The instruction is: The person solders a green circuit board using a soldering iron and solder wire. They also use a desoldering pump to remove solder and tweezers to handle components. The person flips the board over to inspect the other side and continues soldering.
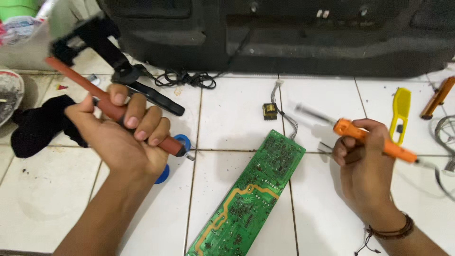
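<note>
Left hand [121,140] wrapped round red tool [113,111] mid-left; right hand [362,161] gripped orange soldering iron [374,140] right of green circuit board [251,199].

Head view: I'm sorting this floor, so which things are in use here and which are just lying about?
In use:
- red-handled tool in the left hand
- orange soldering iron in the right hand
- green circuit board between the hands

Lying about:
- yellow plastic tool
- black cloth
- small transformer
- brown handle
- black cable
</note>
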